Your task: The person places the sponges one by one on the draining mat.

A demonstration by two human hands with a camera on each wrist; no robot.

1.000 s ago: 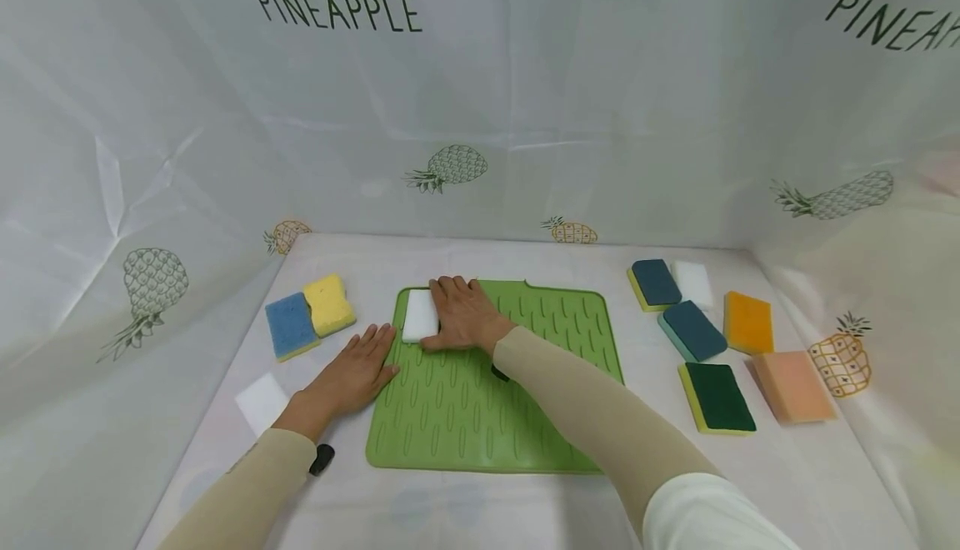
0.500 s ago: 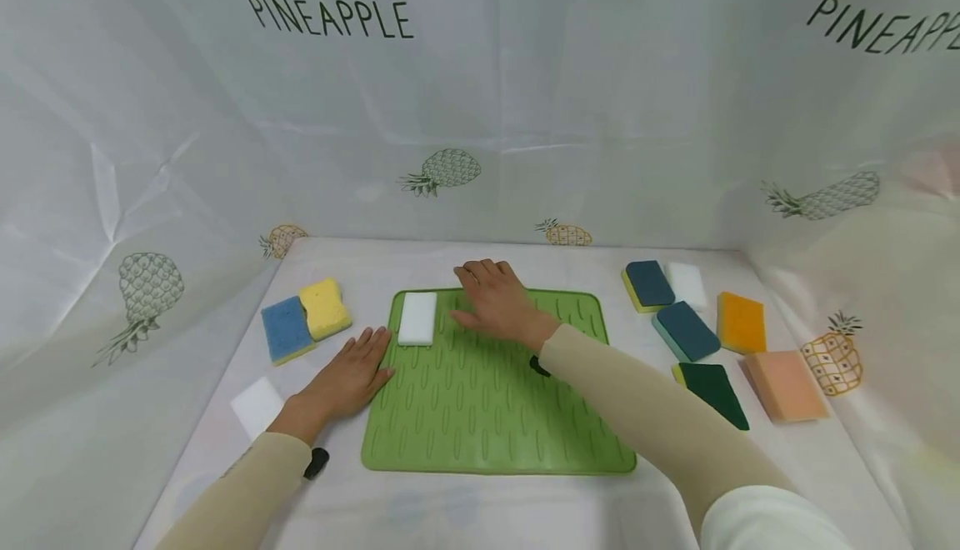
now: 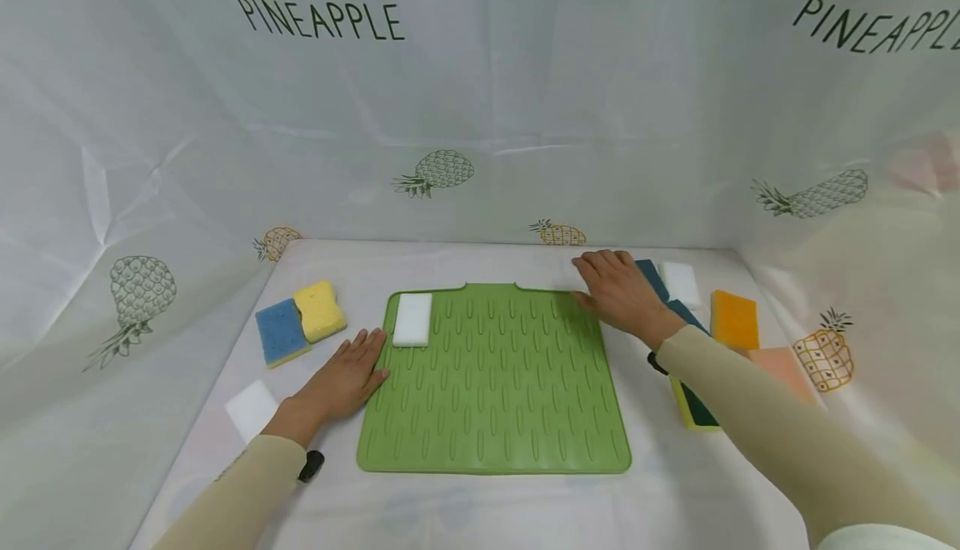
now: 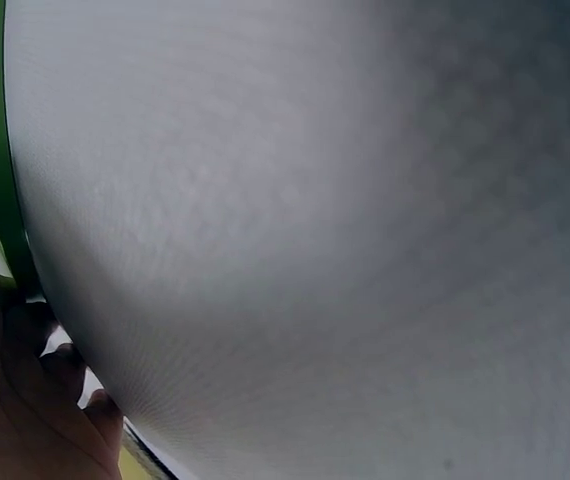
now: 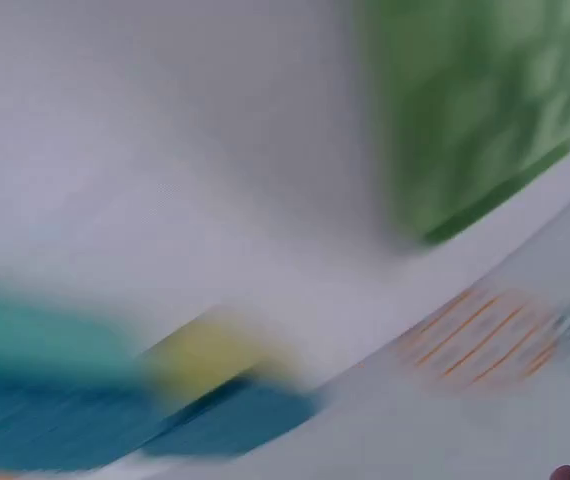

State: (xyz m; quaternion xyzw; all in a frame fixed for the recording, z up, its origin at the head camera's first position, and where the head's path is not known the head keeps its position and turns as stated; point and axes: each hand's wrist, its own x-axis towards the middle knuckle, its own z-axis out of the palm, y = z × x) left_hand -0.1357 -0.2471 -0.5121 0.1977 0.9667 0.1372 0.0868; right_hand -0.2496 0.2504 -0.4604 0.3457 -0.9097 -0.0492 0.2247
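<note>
A white sponge (image 3: pixel 412 320) lies flat in the far left corner of the green ridged mat (image 3: pixel 495 392). My left hand (image 3: pixel 341 379) rests with straight fingers along the mat's left edge; the left wrist view shows part of that hand (image 4: pixel 40 400) at the lower left. My right hand (image 3: pixel 618 293) is over the mat's far right corner with nothing in it, fingers relaxed. Just beyond it are two dark blue sponges, one with a yellow underside (image 5: pixel 215 355) and one with a teal underside (image 5: pixel 55 340), both partly hidden by the hand and arm in the head view.
At left lie a blue sponge (image 3: pixel 282 332), a yellow sponge (image 3: pixel 320 310) and a white sponge (image 3: pixel 251 408). On the right are another white sponge (image 3: pixel 679 283), an orange one (image 3: pixel 735 320), a peach one (image 3: pixel 783 367) and a dark green one (image 3: pixel 697 408), partly behind the forearm.
My right hand has let go of the white sponge on the mat and moved right, across to the blue sponges. My left hand has stayed at the mat's left edge.
</note>
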